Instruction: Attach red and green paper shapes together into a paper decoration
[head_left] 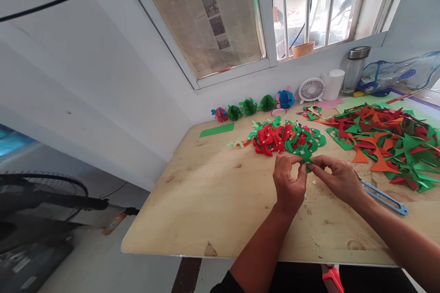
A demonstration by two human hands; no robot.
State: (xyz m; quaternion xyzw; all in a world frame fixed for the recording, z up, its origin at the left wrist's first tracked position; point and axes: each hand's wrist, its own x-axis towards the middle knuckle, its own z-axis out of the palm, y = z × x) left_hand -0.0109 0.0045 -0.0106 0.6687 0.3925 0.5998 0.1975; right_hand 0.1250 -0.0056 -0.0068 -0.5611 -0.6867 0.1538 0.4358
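My left hand (289, 182) and my right hand (338, 179) meet above the table, their fingertips pinching a small green paper cutout (305, 161) between them. Just behind them lies a heap of red and green paper cutouts (271, 137), some with small white squares on them. Close to my right wrist, a slim tool with a blue-grey hollow handle (387, 198) rests on the wood, its tip partly hidden by the arm. A tiny white square (314, 182) lies below my fingers.
Paper scraps (388, 142) are piled on the right of the wooden table (206, 192). Folded paper figures (248, 106), a small white fan (311, 89) and a glass bottle (354, 71) line the wall. A green strip (216, 130) lies at the back left. Something red-handled (332, 278) shows below the front edge.
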